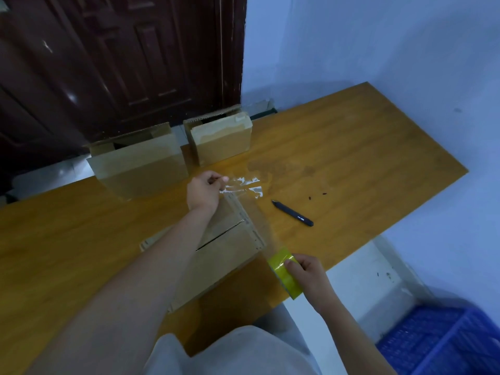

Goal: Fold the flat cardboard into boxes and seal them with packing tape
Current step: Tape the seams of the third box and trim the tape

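Head view: left hand (203, 191) pinches free end of clear tape strip (251, 209), stretched taut over right edge of cardboard box (216, 255) lying on wooden tabletop (351, 147). Right hand (308, 274) grips yellow-green tape roll (284, 272) at near tabletop edge, just beside box corner. Black utility knife (292, 213) lies right of strip. Two taped boxes, larger (140, 166) and smaller (221, 139), stand at far edge. Blue crate (443, 345) on floor, lower right.

Plain room, likely home or small packing space: dark wooden door (121, 63), pale wall (378, 44), wooden bench (351, 147), blue plastic crate (443, 345).
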Demonstrator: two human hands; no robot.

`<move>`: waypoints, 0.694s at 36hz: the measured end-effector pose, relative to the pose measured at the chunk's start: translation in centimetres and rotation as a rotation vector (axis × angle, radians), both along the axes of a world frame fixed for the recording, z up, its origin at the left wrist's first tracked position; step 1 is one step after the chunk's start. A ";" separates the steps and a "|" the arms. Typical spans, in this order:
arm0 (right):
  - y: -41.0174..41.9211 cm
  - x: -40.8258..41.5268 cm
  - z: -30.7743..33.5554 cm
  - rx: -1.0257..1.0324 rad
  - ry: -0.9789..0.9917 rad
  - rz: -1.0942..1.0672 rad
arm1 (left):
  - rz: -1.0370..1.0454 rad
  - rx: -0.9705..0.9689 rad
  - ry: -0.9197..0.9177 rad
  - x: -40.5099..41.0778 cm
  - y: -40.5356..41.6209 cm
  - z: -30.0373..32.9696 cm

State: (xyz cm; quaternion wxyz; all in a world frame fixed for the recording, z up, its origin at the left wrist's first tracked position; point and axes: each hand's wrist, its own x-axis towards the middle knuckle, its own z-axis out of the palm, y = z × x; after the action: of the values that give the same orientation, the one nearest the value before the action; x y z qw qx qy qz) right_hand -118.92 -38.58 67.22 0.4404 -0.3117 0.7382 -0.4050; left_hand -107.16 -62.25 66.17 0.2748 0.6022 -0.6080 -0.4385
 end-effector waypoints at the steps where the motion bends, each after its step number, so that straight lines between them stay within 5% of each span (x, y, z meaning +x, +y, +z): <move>1: 0.0 0.0 0.0 -0.003 -0.002 0.001 | 0.009 0.004 -0.001 0.0 -0.1 -0.1; 25: -0.7 0.3 -3.8 0.108 0.083 -0.003 | 0.004 0.080 -0.161 -0.7 -0.6 0.1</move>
State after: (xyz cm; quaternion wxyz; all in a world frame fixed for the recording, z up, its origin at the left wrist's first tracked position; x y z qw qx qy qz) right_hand -118.63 -39.26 63.41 0.4247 -0.3028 0.7772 -0.3519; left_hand -107.83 -62.87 66.31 0.2014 0.6474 -0.6088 -0.4120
